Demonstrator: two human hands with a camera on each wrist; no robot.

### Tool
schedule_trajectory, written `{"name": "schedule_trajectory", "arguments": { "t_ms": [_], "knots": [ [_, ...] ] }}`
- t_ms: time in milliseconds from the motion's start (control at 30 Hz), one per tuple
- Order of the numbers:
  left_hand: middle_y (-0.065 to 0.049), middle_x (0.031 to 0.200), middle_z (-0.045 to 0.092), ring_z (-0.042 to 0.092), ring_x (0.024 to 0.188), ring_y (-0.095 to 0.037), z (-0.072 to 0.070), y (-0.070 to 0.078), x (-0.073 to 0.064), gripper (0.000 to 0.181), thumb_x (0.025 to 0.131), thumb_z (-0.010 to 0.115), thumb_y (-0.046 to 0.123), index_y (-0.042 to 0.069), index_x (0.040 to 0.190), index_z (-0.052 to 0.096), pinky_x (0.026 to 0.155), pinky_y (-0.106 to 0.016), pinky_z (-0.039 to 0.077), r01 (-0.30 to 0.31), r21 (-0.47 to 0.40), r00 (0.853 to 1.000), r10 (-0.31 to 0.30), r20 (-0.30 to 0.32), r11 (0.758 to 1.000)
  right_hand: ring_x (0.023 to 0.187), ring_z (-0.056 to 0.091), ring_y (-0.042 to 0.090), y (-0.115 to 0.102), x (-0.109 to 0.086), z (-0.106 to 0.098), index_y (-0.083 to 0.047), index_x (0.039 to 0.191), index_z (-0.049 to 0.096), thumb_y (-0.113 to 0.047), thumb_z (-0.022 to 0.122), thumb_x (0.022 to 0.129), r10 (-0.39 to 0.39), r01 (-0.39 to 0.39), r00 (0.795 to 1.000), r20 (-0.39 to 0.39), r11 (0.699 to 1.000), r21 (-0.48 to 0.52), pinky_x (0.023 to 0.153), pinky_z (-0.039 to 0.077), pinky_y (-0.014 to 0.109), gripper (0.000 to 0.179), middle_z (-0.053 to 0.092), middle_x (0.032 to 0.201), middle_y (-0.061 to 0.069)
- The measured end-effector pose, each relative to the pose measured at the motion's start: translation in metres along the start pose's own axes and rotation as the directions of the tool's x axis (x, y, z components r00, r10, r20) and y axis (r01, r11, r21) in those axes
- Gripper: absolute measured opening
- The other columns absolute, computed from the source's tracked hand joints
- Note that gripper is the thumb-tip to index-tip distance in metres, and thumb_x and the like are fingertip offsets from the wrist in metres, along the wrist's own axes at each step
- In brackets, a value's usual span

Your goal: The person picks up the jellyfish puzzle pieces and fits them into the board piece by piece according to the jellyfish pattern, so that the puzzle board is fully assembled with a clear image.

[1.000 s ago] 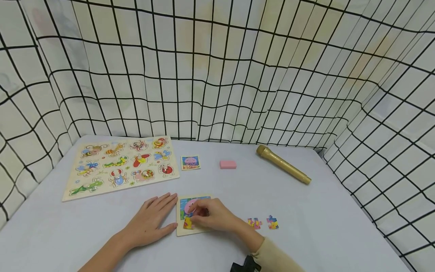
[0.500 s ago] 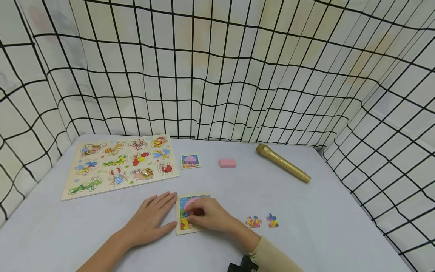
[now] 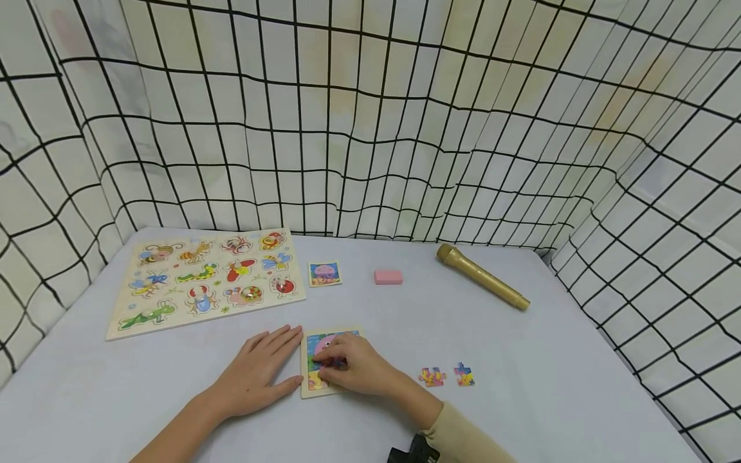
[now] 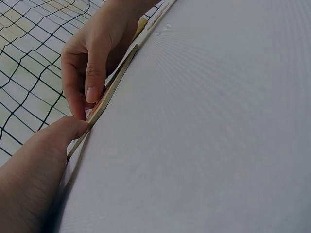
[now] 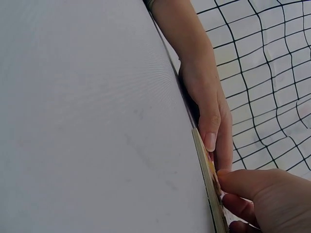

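A small wooden jigsaw board (image 3: 315, 393) with a pink cartoon picture lies in front of me. My left hand (image 3: 255, 370) rests flat on the table, its fingertips and thumb tip at the board's left edge. Over the board, my right hand (image 3: 361, 368) has its thumb and curled fingers on a yellow puzzle piece (image 3: 315, 383) at the lower left of the picture, pinching it. The right hand covers much of the picture's right half. In the left wrist view, the right thumb (image 4: 94, 80) points down at the board's face. Two loose puzzle pieces (image 3: 433, 377) lie right of the board.
A large insect puzzle board (image 3: 217, 308) lies at the back left. Behind the work stand a small picture card (image 3: 325, 274), a pink block (image 3: 388, 277) and a gold microphone (image 3: 483, 278). Black netting (image 3: 370, 173) over white cloth surrounds the white table (image 3: 556, 386).
The right hand has shifted slightly left with the yellow piece, which now sits closer into the picture's lower left corner. The left hand stays in place at the board's edge.
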State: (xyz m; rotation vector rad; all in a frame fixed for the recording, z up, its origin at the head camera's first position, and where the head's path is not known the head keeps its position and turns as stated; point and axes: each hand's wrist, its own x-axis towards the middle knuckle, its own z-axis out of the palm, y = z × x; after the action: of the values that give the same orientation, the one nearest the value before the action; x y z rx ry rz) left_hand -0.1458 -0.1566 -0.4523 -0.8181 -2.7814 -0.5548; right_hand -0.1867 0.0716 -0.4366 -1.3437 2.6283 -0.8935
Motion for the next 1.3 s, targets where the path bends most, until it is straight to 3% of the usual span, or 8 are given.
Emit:
{"name": "schedule_trajectory", "arguments": {
  "t_ms": [200,600,767,967,1300],
  "knots": [
    [-0.006,0.144,0.036,0.028,0.133,-0.026,-0.0002,-0.0008,0.0015,0.070,0.087,0.051,0.051,0.005,0.138,0.039,0.103,-0.049,0.020,-0.002,0.010,1.000,0.002,-0.001,1.000,0.074,0.047,0.001,0.0010,0.0010,-0.0008,-0.012,0.099,0.069,-0.018,0.068,0.083,-0.010,0.011,1.000,-0.028,1.000,0.026,0.065,0.038,0.011,0.017,0.060,0.087,-0.009],
    [-0.006,0.143,0.037,0.030,0.132,-0.026,0.0006,0.0004,0.0008,0.070,0.087,0.052,0.051,0.004,0.138,0.040,0.102,-0.049,0.021,-0.002,0.003,1.000,0.002,-0.015,1.000,0.076,0.046,-0.002,-0.0020,0.0025,-0.0012,-0.015,0.090,0.069,-0.021,0.070,0.080,-0.044,0.043,0.999,-0.022,0.999,-0.013,0.070,0.037,0.011,0.011,0.059,0.083,-0.011],
    [-0.006,0.143,0.037,0.030,0.132,-0.026,0.0001,0.0013,0.0010,0.070,0.087,0.052,0.051,0.005,0.138,0.040,0.102,-0.050,0.021,0.001,-0.003,1.000,-0.001,-0.011,1.000,0.076,0.046,-0.002,0.0008,0.0014,-0.0020,-0.015,0.090,0.069,-0.020,0.069,0.081,-0.078,0.078,0.997,-0.021,0.997,-0.022,0.071,0.036,0.011,0.010,0.060,0.085,-0.010],
    [-0.006,0.143,0.037,0.030,0.132,-0.026,0.0012,0.0015,0.0008,0.070,0.087,0.051,0.052,0.005,0.138,0.040,0.102,-0.050,0.021,0.000,0.009,1.000,0.000,-0.013,1.000,0.077,0.044,-0.002,0.0022,0.0000,-0.0007,-0.017,0.091,0.069,-0.026,0.071,0.080,-0.064,0.064,0.998,-0.013,0.998,-0.025,0.071,0.036,0.012,0.015,0.057,0.085,-0.014],
    [-0.006,0.142,0.039,0.031,0.131,-0.026,0.0007,0.0024,0.0010,0.069,0.087,0.052,0.052,0.005,0.137,0.042,0.101,-0.050,0.022,-0.006,0.019,1.000,0.006,-0.020,1.000,0.081,0.042,-0.002,-0.0023,-0.0026,0.0041,-0.023,0.085,0.065,-0.044,0.072,0.075,-0.081,0.067,0.994,-0.074,0.984,-0.168,0.072,0.034,0.012,0.025,0.052,0.085,-0.015]
  ]
}}
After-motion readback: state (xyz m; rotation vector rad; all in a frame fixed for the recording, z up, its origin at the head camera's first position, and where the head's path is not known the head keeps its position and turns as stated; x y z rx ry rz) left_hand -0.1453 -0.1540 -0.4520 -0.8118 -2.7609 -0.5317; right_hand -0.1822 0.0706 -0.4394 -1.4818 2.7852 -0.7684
